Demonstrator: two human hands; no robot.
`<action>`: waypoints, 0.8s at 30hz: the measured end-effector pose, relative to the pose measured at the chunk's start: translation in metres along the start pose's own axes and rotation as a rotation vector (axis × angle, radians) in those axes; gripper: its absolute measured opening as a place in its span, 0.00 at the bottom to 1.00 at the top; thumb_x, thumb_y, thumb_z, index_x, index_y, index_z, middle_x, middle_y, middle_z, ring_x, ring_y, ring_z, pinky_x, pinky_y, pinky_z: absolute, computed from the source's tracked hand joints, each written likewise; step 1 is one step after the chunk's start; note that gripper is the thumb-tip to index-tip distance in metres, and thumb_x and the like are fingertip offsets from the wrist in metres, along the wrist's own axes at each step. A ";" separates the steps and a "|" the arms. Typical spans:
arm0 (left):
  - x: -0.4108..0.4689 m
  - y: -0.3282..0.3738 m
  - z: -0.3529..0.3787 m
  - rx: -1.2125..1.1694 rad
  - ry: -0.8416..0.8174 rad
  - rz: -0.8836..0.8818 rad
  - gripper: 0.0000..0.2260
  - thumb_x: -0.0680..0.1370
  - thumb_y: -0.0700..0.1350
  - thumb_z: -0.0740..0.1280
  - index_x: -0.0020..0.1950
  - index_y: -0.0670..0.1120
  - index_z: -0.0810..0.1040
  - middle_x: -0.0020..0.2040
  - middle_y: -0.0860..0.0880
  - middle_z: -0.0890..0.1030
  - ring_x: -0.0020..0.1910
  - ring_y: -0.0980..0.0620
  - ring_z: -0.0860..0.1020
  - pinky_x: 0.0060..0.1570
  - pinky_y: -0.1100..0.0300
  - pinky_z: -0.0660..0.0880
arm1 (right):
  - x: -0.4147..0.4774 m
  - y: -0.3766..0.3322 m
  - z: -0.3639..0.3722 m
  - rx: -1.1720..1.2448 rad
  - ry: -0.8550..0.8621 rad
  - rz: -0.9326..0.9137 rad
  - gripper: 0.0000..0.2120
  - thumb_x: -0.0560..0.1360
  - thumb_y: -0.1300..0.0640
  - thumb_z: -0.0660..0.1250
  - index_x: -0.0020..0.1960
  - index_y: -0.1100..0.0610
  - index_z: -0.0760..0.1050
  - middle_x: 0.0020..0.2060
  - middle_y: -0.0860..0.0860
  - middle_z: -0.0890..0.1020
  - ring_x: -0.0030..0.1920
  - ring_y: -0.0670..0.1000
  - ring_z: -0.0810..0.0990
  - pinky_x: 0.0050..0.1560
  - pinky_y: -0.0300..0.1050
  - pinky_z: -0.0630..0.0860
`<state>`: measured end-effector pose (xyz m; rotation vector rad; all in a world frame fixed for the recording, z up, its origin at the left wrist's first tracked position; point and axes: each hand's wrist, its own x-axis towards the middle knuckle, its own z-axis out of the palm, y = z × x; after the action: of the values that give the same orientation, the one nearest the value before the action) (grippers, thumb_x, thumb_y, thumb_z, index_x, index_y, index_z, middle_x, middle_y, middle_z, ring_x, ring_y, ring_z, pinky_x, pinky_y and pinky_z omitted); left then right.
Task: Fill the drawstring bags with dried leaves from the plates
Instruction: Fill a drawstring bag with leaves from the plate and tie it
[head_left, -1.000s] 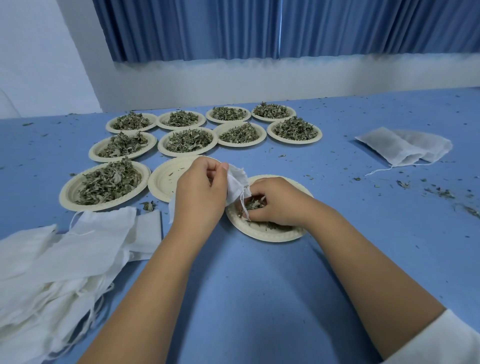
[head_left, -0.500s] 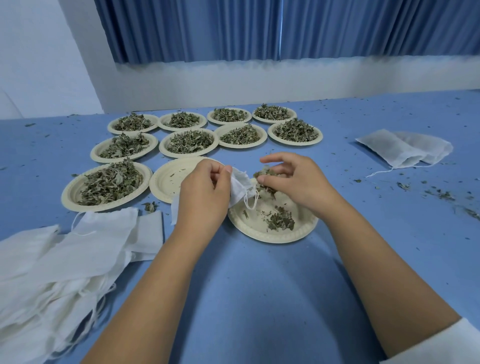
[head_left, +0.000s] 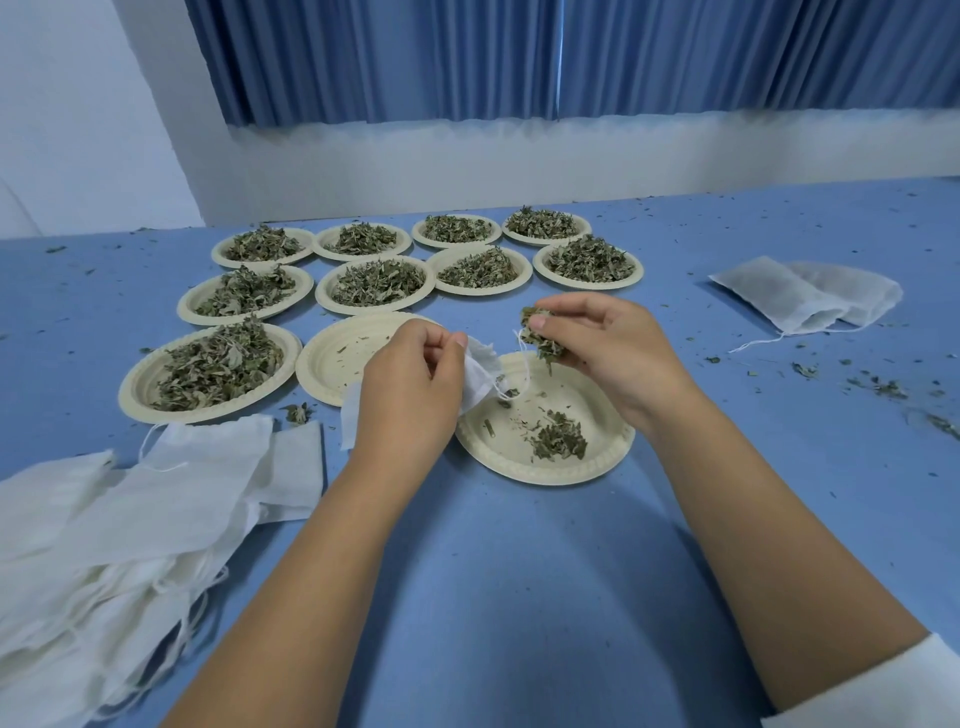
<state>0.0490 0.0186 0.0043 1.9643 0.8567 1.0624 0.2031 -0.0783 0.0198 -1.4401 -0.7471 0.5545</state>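
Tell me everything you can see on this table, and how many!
heaped plates: nine, cream with green leaves, rows at far left
empty plate: one, cream, behind the left hand
nearly empty plate: one, cream, below both hands
bag pile: many, white, near left
side bags: seemingly two, sheer white, far right
table: one, blue, leaf crumbs scattered
curtain: blue, back wall
left hand: holds one small bag, white
right hand: pinches a leaf clump, green

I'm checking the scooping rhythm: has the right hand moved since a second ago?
Yes. The right hand has risen off the near plate, lifting a pinch of leaves over its far rim, beside the drawstring bag.
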 end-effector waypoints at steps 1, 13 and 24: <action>0.000 0.000 0.000 -0.002 0.000 0.005 0.08 0.80 0.48 0.65 0.42 0.50 0.75 0.37 0.53 0.78 0.37 0.58 0.75 0.36 0.70 0.68 | -0.001 0.000 0.001 0.003 -0.011 -0.011 0.07 0.71 0.57 0.76 0.48 0.52 0.82 0.43 0.48 0.87 0.43 0.43 0.84 0.41 0.34 0.77; 0.002 0.002 0.002 -0.005 0.015 0.020 0.07 0.80 0.49 0.66 0.43 0.50 0.77 0.36 0.55 0.79 0.40 0.60 0.76 0.35 0.73 0.68 | -0.005 0.002 0.012 0.039 -0.142 0.045 0.11 0.69 0.59 0.78 0.49 0.55 0.80 0.43 0.51 0.87 0.43 0.45 0.84 0.42 0.37 0.78; -0.001 0.005 0.005 -0.017 -0.034 0.059 0.06 0.80 0.48 0.66 0.46 0.47 0.79 0.37 0.54 0.80 0.35 0.60 0.76 0.35 0.70 0.69 | -0.005 0.006 0.012 -0.003 -0.218 0.159 0.01 0.70 0.58 0.77 0.40 0.53 0.86 0.44 0.50 0.87 0.43 0.44 0.84 0.43 0.35 0.78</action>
<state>0.0536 0.0141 0.0062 1.9983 0.7729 1.0640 0.1917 -0.0732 0.0129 -1.4646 -0.8078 0.8437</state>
